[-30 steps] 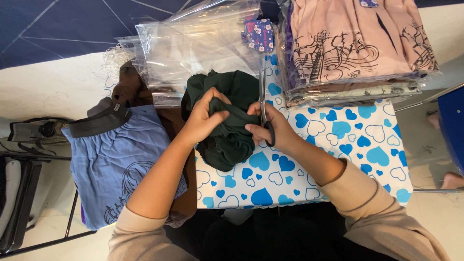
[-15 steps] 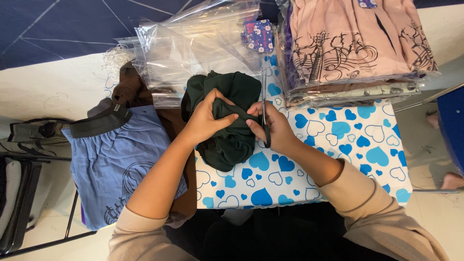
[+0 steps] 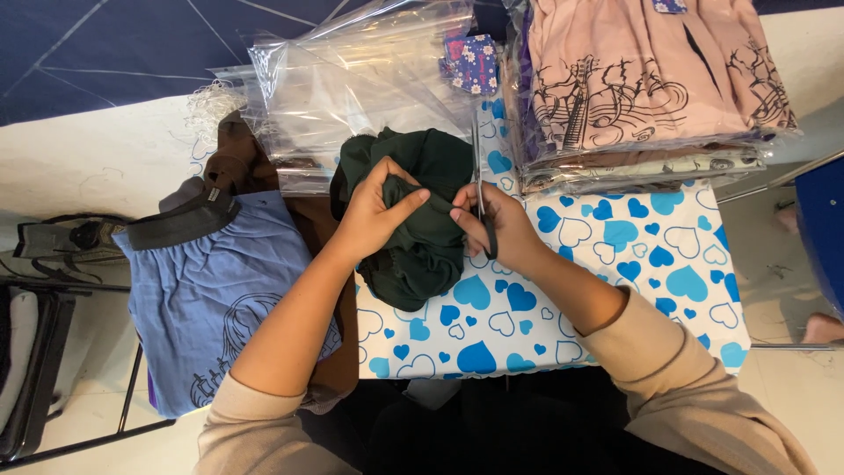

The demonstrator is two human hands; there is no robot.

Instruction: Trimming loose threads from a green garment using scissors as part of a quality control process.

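Both my hands work a crumpled dark green cloth garment (image 3: 413, 220) on the heart-printed blue-and-white tablecloth (image 3: 615, 255). My left hand (image 3: 374, 215) pinches a fold; my right hand (image 3: 497, 230) grips black-handled scissors (image 3: 482, 207), blades up. Clear plastic bags (image 3: 352, 88) lie behind; bagged pink printed shirts (image 3: 642, 79) sit at right.

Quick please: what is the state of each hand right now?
Left hand: closed, pinching the dark green garment.
Right hand: closed, holding scissors, also touching the garment.

Crumpled garment (image 3: 413, 220) on table (image 3: 615, 264): plastic bags (image 3: 352, 88) behind it, bagged shirt stack (image 3: 642, 88) right, spread shirt (image 3: 211, 290) left.
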